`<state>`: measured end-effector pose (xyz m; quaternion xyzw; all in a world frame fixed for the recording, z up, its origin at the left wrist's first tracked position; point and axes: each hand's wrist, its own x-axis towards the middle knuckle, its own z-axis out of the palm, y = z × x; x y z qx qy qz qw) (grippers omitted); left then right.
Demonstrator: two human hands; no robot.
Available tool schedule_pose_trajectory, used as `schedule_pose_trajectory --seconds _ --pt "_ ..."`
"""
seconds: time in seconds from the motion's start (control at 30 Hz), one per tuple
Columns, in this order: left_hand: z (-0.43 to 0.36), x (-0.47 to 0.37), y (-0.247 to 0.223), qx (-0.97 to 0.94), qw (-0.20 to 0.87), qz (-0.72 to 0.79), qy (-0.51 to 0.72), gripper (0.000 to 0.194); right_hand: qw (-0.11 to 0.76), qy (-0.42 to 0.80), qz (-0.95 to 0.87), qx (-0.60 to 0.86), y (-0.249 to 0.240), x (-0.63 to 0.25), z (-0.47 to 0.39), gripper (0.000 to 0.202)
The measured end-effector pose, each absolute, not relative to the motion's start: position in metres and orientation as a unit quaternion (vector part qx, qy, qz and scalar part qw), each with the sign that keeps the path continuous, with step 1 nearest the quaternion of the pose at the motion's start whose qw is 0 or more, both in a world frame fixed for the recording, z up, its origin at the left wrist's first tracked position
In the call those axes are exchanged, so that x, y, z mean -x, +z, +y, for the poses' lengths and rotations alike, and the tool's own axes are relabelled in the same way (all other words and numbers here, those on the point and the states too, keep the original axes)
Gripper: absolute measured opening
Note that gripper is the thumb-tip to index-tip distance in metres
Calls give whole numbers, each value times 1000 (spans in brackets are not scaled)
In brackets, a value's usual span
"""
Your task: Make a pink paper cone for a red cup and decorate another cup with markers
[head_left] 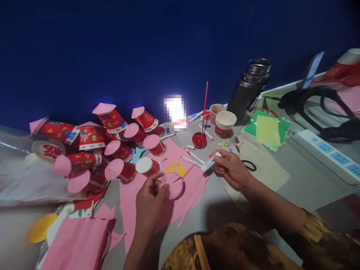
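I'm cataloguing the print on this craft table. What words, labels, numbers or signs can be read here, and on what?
No text reads clearly enough to quote.
Red paper cups: coloured print, too blurred.
Round lid: red characters, not legible.
Tube in the right hand: marking too small.
Power strip: no readable label.
Card at the wall: pixelated.

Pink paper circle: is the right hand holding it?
No. The left hand pinches the pink paper circle by its edge, while the right hand holds a small white tube.
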<state>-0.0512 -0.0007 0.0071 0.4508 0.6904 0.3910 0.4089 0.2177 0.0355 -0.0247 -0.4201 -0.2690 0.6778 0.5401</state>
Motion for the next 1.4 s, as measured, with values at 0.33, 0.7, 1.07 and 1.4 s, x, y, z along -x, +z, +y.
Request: schedule_pose_trajectory --seconds 0.33,0.7,1.07,1.4 --pt "-2 40 -6 -539 366 685 328 42 529 666 -294 437 -16 -211 40 48" --pt "-14 43 3 -428 236 696 526 43 458 613 -455 456 -3 -206 44 37" --pt "-13 24 -21 -591 414 598 349 32 436 619 -472 452 -12 -204 54 41" --pt "-14 42 1 -354 451 659 487 45 63 263 -813 516 21 -171 90 25"
